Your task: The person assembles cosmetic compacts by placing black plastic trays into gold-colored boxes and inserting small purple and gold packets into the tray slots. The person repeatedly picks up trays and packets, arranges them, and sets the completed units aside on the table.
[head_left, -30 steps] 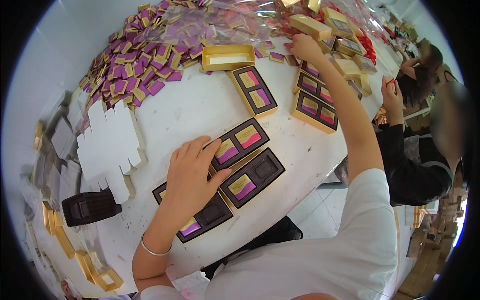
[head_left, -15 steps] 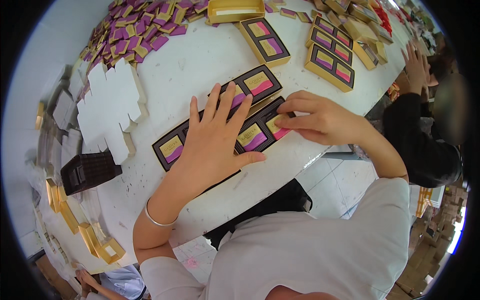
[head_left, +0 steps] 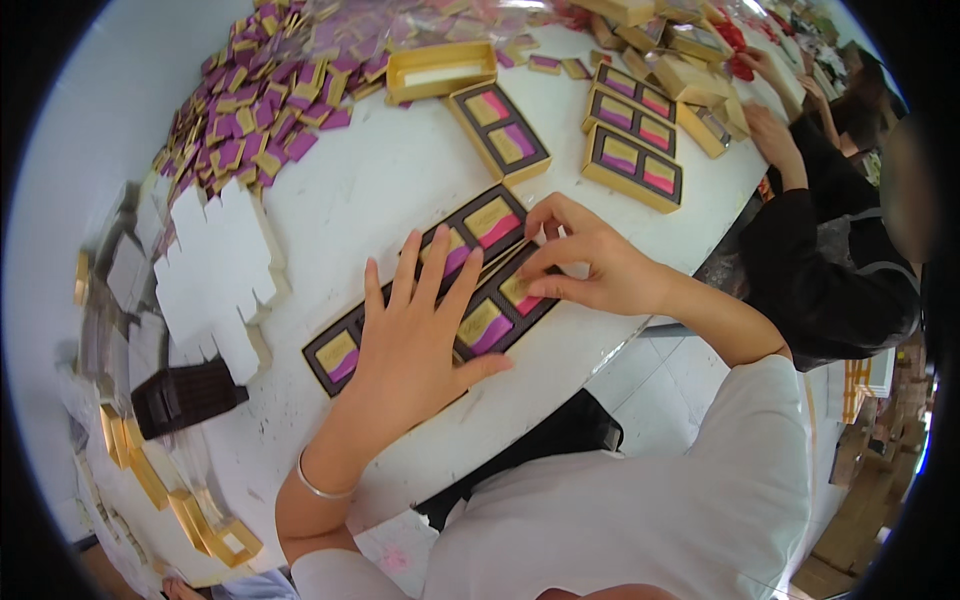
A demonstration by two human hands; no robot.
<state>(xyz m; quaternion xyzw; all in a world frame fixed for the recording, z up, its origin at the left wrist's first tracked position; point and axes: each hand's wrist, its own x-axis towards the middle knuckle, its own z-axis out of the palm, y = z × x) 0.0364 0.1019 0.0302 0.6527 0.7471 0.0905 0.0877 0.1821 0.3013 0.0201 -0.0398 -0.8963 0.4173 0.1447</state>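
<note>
My left hand (head_left: 410, 355) lies palm down with fingers spread across two long gold boxes with dark trays, covering their middle. At the right end of the nearer tray (head_left: 541, 305), my right hand (head_left: 605, 272) pinches the edge of a small gold-and-pink packet (head_left: 517, 293) sitting in its compartment. Beside it, to the left, lies a gold-and-purple packet (head_left: 485, 327). The farther tray (head_left: 462, 221) shows a gold-and-pink packet (head_left: 493, 221), a partly covered purple one, and another gold-and-purple packet (head_left: 338, 355) at its left end.
Purple-and-gold packets (head_left: 275, 115) are heaped at the far left, by an open gold box (head_left: 440, 72). Filled boxes (head_left: 632, 167) stand far right, near a co-worker's hand (head_left: 775, 140). Left are stacked white card blanks (head_left: 215, 285), dark trays (head_left: 185, 398) and gold boxes (head_left: 205, 530).
The view has shifted, so the far table and heap show more fully. My left hand stays spread on the boxes and my right fingers remain at the pink packet. The co-worker's hands have moved.
</note>
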